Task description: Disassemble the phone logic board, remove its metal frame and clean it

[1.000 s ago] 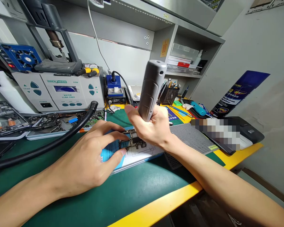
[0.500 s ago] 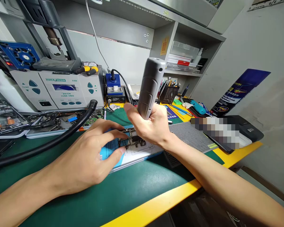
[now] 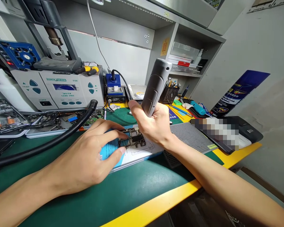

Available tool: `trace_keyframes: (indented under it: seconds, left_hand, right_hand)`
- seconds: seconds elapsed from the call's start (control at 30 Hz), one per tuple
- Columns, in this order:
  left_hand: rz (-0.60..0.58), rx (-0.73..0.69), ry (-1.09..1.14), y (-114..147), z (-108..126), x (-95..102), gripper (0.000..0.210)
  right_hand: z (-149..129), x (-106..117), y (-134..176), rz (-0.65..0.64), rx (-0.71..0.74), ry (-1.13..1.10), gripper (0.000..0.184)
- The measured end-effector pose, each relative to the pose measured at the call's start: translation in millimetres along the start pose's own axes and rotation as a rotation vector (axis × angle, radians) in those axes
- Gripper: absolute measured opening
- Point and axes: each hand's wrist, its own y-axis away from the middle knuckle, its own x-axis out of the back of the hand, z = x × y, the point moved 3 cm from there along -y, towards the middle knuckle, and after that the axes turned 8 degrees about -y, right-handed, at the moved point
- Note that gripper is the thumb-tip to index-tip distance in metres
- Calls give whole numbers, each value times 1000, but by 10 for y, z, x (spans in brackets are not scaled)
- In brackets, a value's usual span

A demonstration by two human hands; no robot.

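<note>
A small phone circuit board [image 3: 136, 138] with a black chip area lies on a blue and white printed box [image 3: 142, 152]. My left hand [image 3: 94, 148] holds the board at its left end, thumb on the near side and fingertips on the far side. My right hand [image 3: 153, 124] is wrapped round a thick grey handheld tool [image 3: 156, 83], over the board's right end. The tool stands nearly upright, leaning right, with a small round hole near its top. Its lower end is hidden behind my right hand, so I cannot tell whether it touches the board.
At the back left stands a hot air station [image 3: 59, 91] with a black hose [image 3: 61, 143] curving across the green mat [image 3: 132, 189]. A tray of scrap boards [image 3: 49, 121] lies before it. To the right are a grey perforated mat [image 3: 191, 135] and a spray can [image 3: 239, 93].
My right hand and the grey tool have shifted a little to the right, uncovering more of the board. My left hand keeps its place.
</note>
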Motion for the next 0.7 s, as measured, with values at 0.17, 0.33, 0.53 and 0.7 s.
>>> trace_keyframes:
  seconds: [0.17,0.33,0.53,0.7]
  left_hand:
    - [-2,-9,-13,-11,-1,2,24]
    - [-6,-2,-18,-13,3,2,24]
    - [-15,-3,-25,-6,8,13,24]
    - [-19,2,-31,2,9,17,23]
  right_hand:
    - [5,20,-3,39,-26,14,47]
    - [-16,6,-9,13,-12,-7,47]
    - [-5,19,-7,24,-32,17,48]
    - [10,34,-1,49,-53,20,49]
